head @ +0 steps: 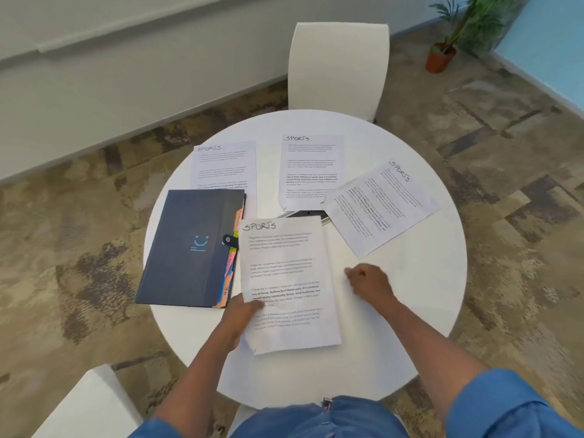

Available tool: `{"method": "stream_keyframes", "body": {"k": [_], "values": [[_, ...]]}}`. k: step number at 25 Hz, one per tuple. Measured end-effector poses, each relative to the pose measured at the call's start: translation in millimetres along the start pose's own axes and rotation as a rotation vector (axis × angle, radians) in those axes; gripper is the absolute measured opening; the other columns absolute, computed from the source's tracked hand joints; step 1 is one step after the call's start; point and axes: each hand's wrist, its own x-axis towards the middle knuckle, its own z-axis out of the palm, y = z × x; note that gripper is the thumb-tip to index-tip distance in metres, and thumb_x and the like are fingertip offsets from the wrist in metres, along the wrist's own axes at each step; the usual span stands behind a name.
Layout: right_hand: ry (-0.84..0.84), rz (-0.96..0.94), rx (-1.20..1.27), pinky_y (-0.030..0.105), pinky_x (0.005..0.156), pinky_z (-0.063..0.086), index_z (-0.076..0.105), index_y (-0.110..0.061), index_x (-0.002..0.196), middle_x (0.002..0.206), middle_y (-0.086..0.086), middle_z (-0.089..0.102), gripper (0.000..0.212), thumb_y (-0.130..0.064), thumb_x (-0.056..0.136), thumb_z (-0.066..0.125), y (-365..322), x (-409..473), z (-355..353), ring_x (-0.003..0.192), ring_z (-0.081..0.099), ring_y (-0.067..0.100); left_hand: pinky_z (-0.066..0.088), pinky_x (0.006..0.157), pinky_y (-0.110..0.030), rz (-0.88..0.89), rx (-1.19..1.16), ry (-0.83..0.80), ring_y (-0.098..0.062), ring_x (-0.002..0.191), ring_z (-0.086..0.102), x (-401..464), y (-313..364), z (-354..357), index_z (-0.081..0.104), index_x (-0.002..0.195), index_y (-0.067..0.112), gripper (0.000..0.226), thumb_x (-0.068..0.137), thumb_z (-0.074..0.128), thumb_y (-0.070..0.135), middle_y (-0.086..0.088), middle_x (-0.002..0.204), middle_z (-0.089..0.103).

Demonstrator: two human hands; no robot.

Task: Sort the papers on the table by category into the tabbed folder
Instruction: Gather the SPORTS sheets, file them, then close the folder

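Note:
A dark blue tabbed folder [186,248] lies closed on the left of the round white table [420,289], with coloured tabs along its right edge. My left hand [241,311] grips the left edge of a sheet headed SPORTS [286,279], lifted slightly in front of me. My right hand [369,282] rests loosely curled on the table just right of that sheet, holding nothing. Three more SPORTS sheets lie flat: one at the far left [224,165] partly under the folder, one in the middle [311,169], one tilted at the right [379,207].
A dark flat object [308,214] peeks out from under the middle and near sheets. A white chair [338,64] stands behind the table, another white seat [88,406] at the near left. A potted plant [442,55] stands on the carpet at the far right.

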Motion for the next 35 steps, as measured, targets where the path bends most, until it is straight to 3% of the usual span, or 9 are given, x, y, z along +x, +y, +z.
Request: {"method": "stream_keyframes", "body": {"k": [2,5,7,12,15,21,26,32,35], "values": [[0.236,-0.111,-0.116,0.037,0.080,0.051,0.063,-0.014,0.092,0.096,0.004,0.067,0.009,-0.023,0.089,0.061,-7.7,18.7,-3.5,0.095,0.064,0.028,0.055,0.072,-0.032,0.012,-0.029,0.028,-0.022,0.091,0.070,2.3,3.4,-5.1,0.064,0.110,0.022,0.030,0.091,0.055,0.000,-0.001,0.103,0.073],[0.087,-0.152,-0.478,0.044,0.109,0.036,0.043,-0.016,0.142,0.151,0.007,0.040,0.054,-0.030,0.092,0.059,-12.9,40.7,-4.6,0.137,0.038,0.031,0.054,0.079,-0.035,0.051,-0.048,0.049,-0.020,0.098,0.068,7.0,7.6,-10.9,0.059,0.116,0.029,0.039,0.090,0.054,0.000,0.004,0.108,0.071],[0.017,-0.131,-0.667,0.046,0.115,0.027,0.028,-0.016,0.152,0.161,0.003,0.025,0.067,-0.039,0.095,0.054,-8.0,45.0,0.8,0.146,0.024,0.033,0.054,0.076,-0.034,0.070,-0.040,0.057,-0.018,0.097,0.068,9.7,10.8,-12.3,0.057,0.119,0.029,0.040,0.091,0.053,0.000,0.006,0.107,0.071],[0.263,-0.245,-0.616,0.042,0.098,0.039,0.060,-0.012,0.115,0.116,0.009,0.063,0.027,-0.028,0.092,0.058,33.9,15.2,10.7,0.118,0.052,0.032,0.052,0.068,-0.028,0.107,-0.012,0.075,-0.016,0.089,0.067,14.4,19.8,-13.0,0.060,0.117,0.019,0.033,0.093,0.051,-0.002,0.006,0.098,0.070],[0.369,-0.208,-0.524,0.041,0.086,0.040,0.058,-0.015,0.094,0.096,0.003,0.060,0.008,-0.022,0.090,0.057,56.1,-1.8,-0.8,0.101,0.054,0.031,0.053,0.073,-0.032,0.098,0.002,0.092,-0.020,0.089,0.068,19.6,24.9,-14.2,0.063,0.110,0.021,0.029,0.092,0.053,0.000,-0.001,0.103,0.071],[0.418,0.202,-0.302,0.052,0.092,0.041,0.043,-0.010,0.125,0.126,0.014,0.043,0.059,-0.037,0.082,0.072,44.3,12.0,-10.4,0.118,0.042,0.038,0.053,0.076,-0.033,0.102,0.028,0.089,-0.023,0.092,0.068,17.1,27.2,-14.0,0.065,0.103,0.025,0.029,0.091,0.053,0.001,-0.001,0.102,0.071],[0.419,0.368,-0.297,0.050,0.084,0.045,0.027,-0.012,0.133,0.127,0.018,0.035,0.082,-0.027,0.073,0.081,27.5,30.4,-2.9,0.111,0.047,0.041,0.052,0.071,-0.031,0.087,0.011,0.119,-0.022,0.092,0.068,11.5,21.3,-20.1,0.064,0.113,0.017,0.028,0.092,0.054,0.001,-0.002,0.104,0.071],[0.520,0.378,0.015,0.047,0.091,0.048,0.021,-0.012,0.145,0.132,0.024,0.036,0.080,0.006,0.079,0.064,32.2,22.3,-22.9,0.111,0.052,0.047,0.054,0.079,-0.036,0.083,-0.008,0.130,-0.025,0.094,0.068,12.2,11.2,-21.8,0.064,0.115,0.016,0.028,0.092,0.055,0.002,-0.004,0.106,0.071],[0.511,0.438,0.089,0.043,0.083,0.051,0.041,-0.002,0.133,0.126,0.026,0.052,0.061,0.004,0.077,0.065,41.8,20.4,-34.2,0.105,0.058,0.043,0.053,0.076,-0.034,0.105,-0.018,0.133,-0.025,0.094,0.068,12.2,11.6,-16.4,0.063,0.114,0.018,0.030,0.092,0.054,0.000,-0.002,0.104,0.071]]}}
